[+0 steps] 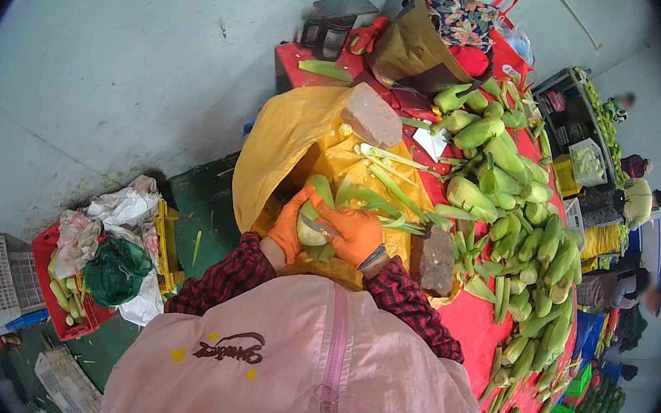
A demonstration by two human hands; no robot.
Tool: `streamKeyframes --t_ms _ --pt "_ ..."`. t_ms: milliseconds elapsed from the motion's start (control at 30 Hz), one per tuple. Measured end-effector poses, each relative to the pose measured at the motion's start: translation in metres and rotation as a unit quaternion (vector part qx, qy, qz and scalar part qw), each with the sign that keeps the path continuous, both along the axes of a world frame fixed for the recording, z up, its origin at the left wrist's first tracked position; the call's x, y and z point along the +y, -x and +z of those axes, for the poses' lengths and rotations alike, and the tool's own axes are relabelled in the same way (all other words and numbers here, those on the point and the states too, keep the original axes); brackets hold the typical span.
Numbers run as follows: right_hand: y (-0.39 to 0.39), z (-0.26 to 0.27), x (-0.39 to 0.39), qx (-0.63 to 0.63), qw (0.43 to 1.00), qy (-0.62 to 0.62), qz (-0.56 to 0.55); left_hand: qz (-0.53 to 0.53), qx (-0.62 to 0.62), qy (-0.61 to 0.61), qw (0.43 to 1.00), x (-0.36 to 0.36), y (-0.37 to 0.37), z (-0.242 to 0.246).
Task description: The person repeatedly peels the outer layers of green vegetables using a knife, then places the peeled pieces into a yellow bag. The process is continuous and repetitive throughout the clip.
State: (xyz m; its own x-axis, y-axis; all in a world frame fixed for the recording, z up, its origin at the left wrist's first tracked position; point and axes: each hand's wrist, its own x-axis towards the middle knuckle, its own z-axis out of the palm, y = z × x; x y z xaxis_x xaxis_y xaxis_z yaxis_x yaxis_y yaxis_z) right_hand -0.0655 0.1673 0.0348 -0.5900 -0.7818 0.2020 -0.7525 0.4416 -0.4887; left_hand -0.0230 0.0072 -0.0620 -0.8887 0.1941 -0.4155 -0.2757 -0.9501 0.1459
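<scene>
In orange gloves, both hands meet around an ear of corn (311, 235) in green husk, just over the near edge of a yellow plastic sheet (290, 128). My left hand (288, 226) grips the ear from its left side. A knife blade (317, 226) lies across the husk, reaching out from my right hand (355, 234); its handle is hidden in the glove. Loose husk leaves (368, 197) spread just beyond the fingers. Husk strips and corn bits lie on the sheet, between a pale stone block (372, 115) and a brown one (436, 261).
Many husked ears (507, 159) are heaped on the red-covered table (469, 326) at right. A brown bag (410, 44) and a scale (332, 26) stand at the far end. Crates, including a red one (72, 324), sit at left on the green floor. Other people work at far right.
</scene>
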Motion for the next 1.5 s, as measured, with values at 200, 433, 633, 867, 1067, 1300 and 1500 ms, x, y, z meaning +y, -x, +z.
streamKeyframes --t_ms 200,433,633,867,1067,1300,1500 --pt "0.000 -0.004 -0.010 -0.010 0.997 0.044 -0.063 -0.005 -0.004 -0.017 1.000 -0.009 -0.001 0.016" --pt "0.003 -0.002 -0.014 -0.187 0.955 0.139 -0.183 -0.002 0.027 0.029 0.999 -0.014 0.003 0.019" --pt "0.063 -0.016 0.033 -0.329 0.810 0.227 -0.430 -0.084 0.101 0.124 0.983 -0.023 -0.024 0.055" --pt "0.123 -0.060 0.148 -0.344 0.743 0.280 -0.501 -0.084 0.125 0.043 0.988 -0.035 -0.030 0.080" --pt "0.011 0.026 -0.002 -0.551 0.790 0.158 -0.216 -0.034 0.136 0.261 0.955 -0.009 -0.008 0.064" --pt "0.009 0.007 0.009 -0.523 0.810 0.138 -0.225 -0.098 0.062 0.483 0.868 -0.005 0.001 0.060" --pt "0.009 -0.016 0.004 -0.514 0.781 0.213 -0.283 -0.100 0.158 0.433 0.882 -0.010 -0.002 0.052"
